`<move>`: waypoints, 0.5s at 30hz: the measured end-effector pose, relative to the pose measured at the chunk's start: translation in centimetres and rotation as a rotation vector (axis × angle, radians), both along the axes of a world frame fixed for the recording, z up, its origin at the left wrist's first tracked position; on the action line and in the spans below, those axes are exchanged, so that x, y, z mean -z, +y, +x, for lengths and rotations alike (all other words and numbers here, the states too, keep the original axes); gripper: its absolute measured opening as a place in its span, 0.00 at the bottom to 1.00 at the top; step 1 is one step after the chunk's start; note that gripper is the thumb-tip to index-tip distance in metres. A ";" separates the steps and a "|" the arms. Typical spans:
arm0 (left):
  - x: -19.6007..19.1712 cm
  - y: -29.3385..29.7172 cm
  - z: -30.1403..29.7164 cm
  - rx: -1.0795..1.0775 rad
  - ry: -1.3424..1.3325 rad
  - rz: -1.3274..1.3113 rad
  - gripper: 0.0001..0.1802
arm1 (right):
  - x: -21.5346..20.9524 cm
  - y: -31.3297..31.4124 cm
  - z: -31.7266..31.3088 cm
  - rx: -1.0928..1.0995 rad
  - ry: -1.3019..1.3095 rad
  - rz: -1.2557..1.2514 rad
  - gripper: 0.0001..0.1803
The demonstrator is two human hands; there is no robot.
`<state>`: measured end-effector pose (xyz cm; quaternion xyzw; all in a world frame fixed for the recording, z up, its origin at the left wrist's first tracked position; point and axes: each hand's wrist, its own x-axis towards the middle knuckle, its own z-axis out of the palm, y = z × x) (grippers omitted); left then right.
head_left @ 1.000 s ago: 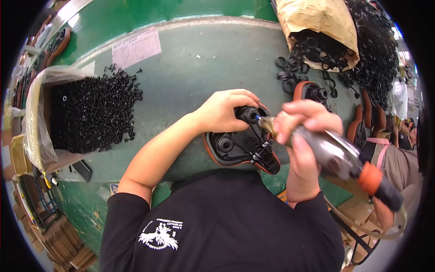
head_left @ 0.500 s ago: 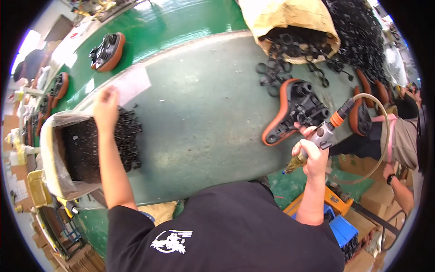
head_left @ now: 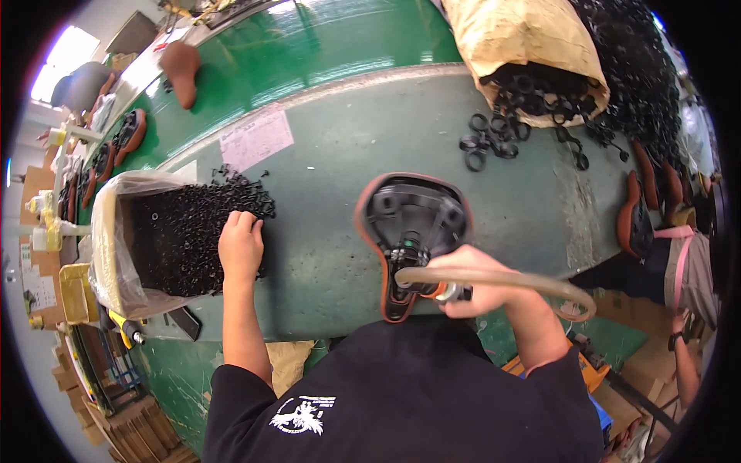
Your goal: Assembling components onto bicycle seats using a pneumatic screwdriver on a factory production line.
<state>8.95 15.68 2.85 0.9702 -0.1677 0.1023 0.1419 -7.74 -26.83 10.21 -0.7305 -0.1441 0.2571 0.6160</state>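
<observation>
A bicycle saddle with a brown edge lies upside down on the bench in front of me, its black underside up and its narrow end toward my body. My right hand is closed around an air screwdriver, held over the narrow part of the saddle. The tool's tip is hidden, so I cannot tell whether it touches. My left hand rests at the right edge of a heap of small black screws, fingers curled together; anything between them is too small to make out.
The screws spill from a plastic-lined box lying on its side. A paper sack of black rings lies at the far right. More saddles stand at right and on the green surface beyond. The hose arcs rightward.
The saddle has come from the right to the middle, with its narrow end toward me. My right hand brought the screwdriver over it. My left hand moved nearer and rightward along the screws.
</observation>
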 end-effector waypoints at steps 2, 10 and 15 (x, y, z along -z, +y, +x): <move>-0.2 -0.4 0.0 0.000 -0.023 -0.029 0.09 | -0.2 -1.2 0.8 0.045 0.049 -0.034 0.17; -0.6 -2.9 -2.5 -0.057 0.147 -0.851 0.06 | -3.9 -3.8 -3.4 0.670 -0.084 0.425 0.17; -4.1 -10.7 -8.5 0.267 0.915 -1.677 0.11 | -7.1 2.1 -2.0 0.667 -0.580 0.838 0.22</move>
